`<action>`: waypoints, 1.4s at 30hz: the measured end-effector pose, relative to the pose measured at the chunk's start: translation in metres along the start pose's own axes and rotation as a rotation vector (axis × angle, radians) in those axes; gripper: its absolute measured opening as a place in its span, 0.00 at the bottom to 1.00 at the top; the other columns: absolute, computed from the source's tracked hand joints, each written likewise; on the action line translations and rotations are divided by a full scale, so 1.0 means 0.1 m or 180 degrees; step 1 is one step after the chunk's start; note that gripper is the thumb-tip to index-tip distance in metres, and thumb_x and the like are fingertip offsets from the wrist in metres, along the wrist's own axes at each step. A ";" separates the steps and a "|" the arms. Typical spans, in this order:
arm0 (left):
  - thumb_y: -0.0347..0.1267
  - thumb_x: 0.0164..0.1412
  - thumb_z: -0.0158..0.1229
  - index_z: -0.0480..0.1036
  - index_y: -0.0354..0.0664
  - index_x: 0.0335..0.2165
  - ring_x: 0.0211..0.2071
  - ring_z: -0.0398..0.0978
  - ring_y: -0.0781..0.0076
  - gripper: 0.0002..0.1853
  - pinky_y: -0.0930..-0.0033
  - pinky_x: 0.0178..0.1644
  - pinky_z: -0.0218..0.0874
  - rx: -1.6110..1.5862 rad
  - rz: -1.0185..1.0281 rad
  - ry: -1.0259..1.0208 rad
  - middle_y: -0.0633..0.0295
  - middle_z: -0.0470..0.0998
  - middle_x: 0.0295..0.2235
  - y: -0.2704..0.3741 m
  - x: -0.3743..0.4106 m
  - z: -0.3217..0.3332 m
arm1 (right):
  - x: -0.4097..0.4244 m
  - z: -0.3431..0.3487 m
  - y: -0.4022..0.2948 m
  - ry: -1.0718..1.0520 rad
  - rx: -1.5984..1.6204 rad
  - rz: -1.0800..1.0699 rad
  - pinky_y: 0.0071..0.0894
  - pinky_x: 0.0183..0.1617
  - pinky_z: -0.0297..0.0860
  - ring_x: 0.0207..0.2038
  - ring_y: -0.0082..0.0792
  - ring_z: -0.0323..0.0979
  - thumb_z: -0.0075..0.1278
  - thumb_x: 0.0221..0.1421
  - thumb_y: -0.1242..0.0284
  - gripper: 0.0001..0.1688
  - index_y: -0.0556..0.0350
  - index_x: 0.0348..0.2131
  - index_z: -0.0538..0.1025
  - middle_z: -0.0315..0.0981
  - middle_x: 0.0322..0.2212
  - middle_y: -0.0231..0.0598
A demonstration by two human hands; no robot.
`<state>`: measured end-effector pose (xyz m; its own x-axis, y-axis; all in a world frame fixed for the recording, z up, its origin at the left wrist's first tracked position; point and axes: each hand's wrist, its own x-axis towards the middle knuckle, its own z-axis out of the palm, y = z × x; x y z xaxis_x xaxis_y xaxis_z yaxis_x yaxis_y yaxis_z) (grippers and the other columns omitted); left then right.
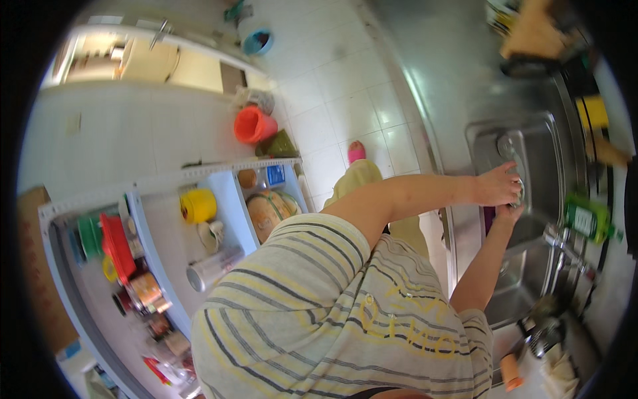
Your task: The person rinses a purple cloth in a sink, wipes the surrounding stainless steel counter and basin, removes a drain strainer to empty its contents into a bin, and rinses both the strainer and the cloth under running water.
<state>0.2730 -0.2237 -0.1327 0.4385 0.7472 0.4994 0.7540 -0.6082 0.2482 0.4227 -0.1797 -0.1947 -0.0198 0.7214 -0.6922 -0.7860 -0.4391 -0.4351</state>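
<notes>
Over the steel double sink, my left hand and my right hand meet around a small pale greenish object. Fingers cover most of it, so its kind is unclear. The left arm reaches across from the upper side, with the hand's back turned up. From below, the right hand presses against the same object. A chrome faucet stands at the sink's far rim, close to the right hand. Beside it is a green dish soap bottle. Under my hands, a dark purple item shows partly.
A steel counter runs beyond the sink, with a wooden board at its far end. An orange-handled utensil lies at the near end. Behind me stands a blue-and-white shelf unit. A red bin sits on the tiled floor.
</notes>
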 end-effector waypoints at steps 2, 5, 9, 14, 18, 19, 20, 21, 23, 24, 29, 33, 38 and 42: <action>0.35 0.42 0.56 0.73 0.52 0.35 0.42 0.66 0.70 0.15 0.52 0.56 0.47 -0.0383 -0.0627 0.0430 0.67 0.71 0.40 -0.19 -0.13 -0.32 | 0.17 0.25 0.00 -0.0463 -0.0309 0.0343 0.48 0.55 0.60 0.52 0.44 0.62 0.32 0.54 0.59 0.28 0.59 0.46 0.68 0.65 0.47 0.47; 0.37 0.47 0.56 0.66 0.46 0.46 0.49 0.62 0.62 0.25 0.53 0.57 0.47 -0.1168 -0.1819 0.1197 0.58 0.66 0.47 -0.65 -0.50 -0.85 | 0.35 0.97 0.32 -0.1216 -0.1041 0.0632 0.48 0.53 0.62 0.49 0.45 0.64 0.33 0.54 0.62 0.26 0.60 0.46 0.68 0.66 0.45 0.47; 0.37 0.53 0.53 0.57 0.40 0.53 0.54 0.57 0.54 0.30 0.58 0.57 0.48 -0.1863 -0.2906 0.2401 0.51 0.59 0.52 -1.53 -1.34 -1.46 | 0.23 2.12 1.83 -0.1335 -0.1594 0.0939 0.47 0.48 0.67 0.45 0.43 0.68 0.34 0.55 0.66 0.22 0.60 0.44 0.69 0.69 0.42 0.46; 0.35 0.55 0.50 0.60 0.37 0.51 0.51 0.60 0.53 0.25 0.62 0.54 0.52 -0.1031 -0.3622 0.2951 0.49 0.63 0.49 -2.67 -2.97 -2.36 | -0.34 3.03 4.55 -0.2009 -0.2094 0.1976 0.35 0.40 0.71 0.36 0.35 0.72 0.38 0.57 0.67 0.14 0.58 0.36 0.71 0.72 0.34 0.41; 0.35 0.58 0.47 0.67 0.36 0.44 0.43 0.67 0.56 0.17 0.64 0.48 0.58 -0.0051 -0.4323 0.3657 0.51 0.70 0.42 -3.35 -4.45 -2.99 | -0.68 3.36 6.62 -0.2382 -0.2085 0.2971 0.32 0.39 0.71 0.34 0.31 0.72 0.42 0.56 0.65 0.13 0.55 0.34 0.71 0.73 0.32 0.37; 0.35 0.59 0.46 0.69 0.36 0.42 0.42 0.69 0.58 0.16 0.65 0.46 0.59 0.0001 -0.4609 0.3830 0.52 0.71 0.40 -3.48 -4.78 -3.10 | -0.78 3.41 7.03 -0.2404 -0.2197 0.3158 0.32 0.39 0.71 0.34 0.31 0.72 0.42 0.56 0.64 0.13 0.54 0.34 0.71 0.73 0.32 0.36; 0.35 0.60 0.44 0.70 0.36 0.41 0.41 0.69 0.59 0.15 0.66 0.46 0.59 0.0186 -0.4738 0.3954 0.53 0.72 0.39 -3.59 -5.17 -3.20 | -0.90 3.42 7.43 -0.2461 -0.2258 0.3591 0.33 0.40 0.70 0.35 0.31 0.72 0.42 0.56 0.64 0.13 0.53 0.34 0.71 0.73 0.32 0.36; 0.35 0.61 0.43 0.70 0.36 0.40 0.39 0.70 0.61 0.15 0.67 0.45 0.60 0.0363 -0.4850 0.4077 0.54 0.73 0.37 -3.69 -5.52 -3.28 | -0.98 3.43 7.81 -0.2511 -0.2311 0.4009 0.33 0.40 0.69 0.35 0.31 0.71 0.42 0.56 0.63 0.13 0.52 0.34 0.72 0.73 0.32 0.35; 0.36 0.63 0.40 0.71 0.35 0.38 0.38 0.71 0.65 0.17 0.69 0.45 0.59 0.0734 -0.5115 0.4091 0.56 0.74 0.35 -3.81 -6.06 -3.45 | -1.04 3.35 8.51 -0.2497 -0.2366 0.4365 0.35 0.42 0.68 0.36 0.32 0.71 0.42 0.56 0.62 0.14 0.52 0.35 0.72 0.73 0.32 0.34; 0.36 0.63 0.39 0.71 0.34 0.38 0.38 0.71 0.66 0.18 0.69 0.45 0.60 0.0700 -0.5253 0.4279 0.56 0.74 0.35 -3.85 -6.34 -3.48 | -1.10 3.29 8.81 -0.2435 -0.2481 0.4488 0.38 0.43 0.67 0.38 0.34 0.70 0.41 0.57 0.62 0.15 0.52 0.36 0.71 0.72 0.34 0.35; 0.39 0.64 0.39 0.70 0.33 0.37 0.39 0.70 0.65 0.20 0.68 0.45 0.59 0.0525 -0.5520 0.4933 0.54 0.73 0.37 -4.17 -7.54 -3.40 | -1.05 3.12 10.03 -0.2575 -0.2708 0.5436 0.47 0.46 0.65 0.44 0.37 0.67 0.39 0.58 0.61 0.18 0.52 0.42 0.68 0.69 0.40 0.37; 0.42 0.65 0.37 0.70 0.32 0.39 0.39 0.69 0.68 0.23 0.70 0.44 0.59 0.0463 -0.5505 0.5513 0.55 0.73 0.37 -4.60 -8.28 -3.29 | -0.83 3.17 10.84 -0.2209 -0.3347 0.5243 0.52 0.51 0.63 0.49 0.37 0.64 0.41 0.58 0.61 0.20 0.51 0.47 0.66 0.65 0.46 0.38; 0.39 0.63 0.39 0.70 0.34 0.41 0.32 0.71 0.71 0.20 0.72 0.39 0.63 -0.0150 -0.6123 0.5809 0.59 0.73 0.34 -5.33 -9.49 -2.93 | -0.42 3.41 11.98 -0.2280 -0.3618 0.4889 0.55 0.51 0.63 0.51 0.42 0.61 0.43 0.57 0.62 0.24 0.55 0.49 0.63 0.62 0.48 0.43; 0.41 0.56 0.48 0.76 0.38 0.32 0.25 0.73 0.73 0.17 0.72 0.29 0.65 0.0312 -0.7048 0.4302 0.60 0.76 0.26 -5.94 -10.39 -2.45 | -0.25 3.49 12.76 -0.2796 -0.4116 0.4423 0.58 0.51 0.62 0.51 0.47 0.60 0.43 0.56 0.63 0.23 0.56 0.47 0.64 0.60 0.49 0.46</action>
<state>-0.7501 -0.7046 -0.5958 -0.8412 -0.4780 -0.2526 -0.4488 0.3568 0.8193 -0.7955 -0.5712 -0.5324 -0.6051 -0.5042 -0.6161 0.7768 -0.5436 -0.3181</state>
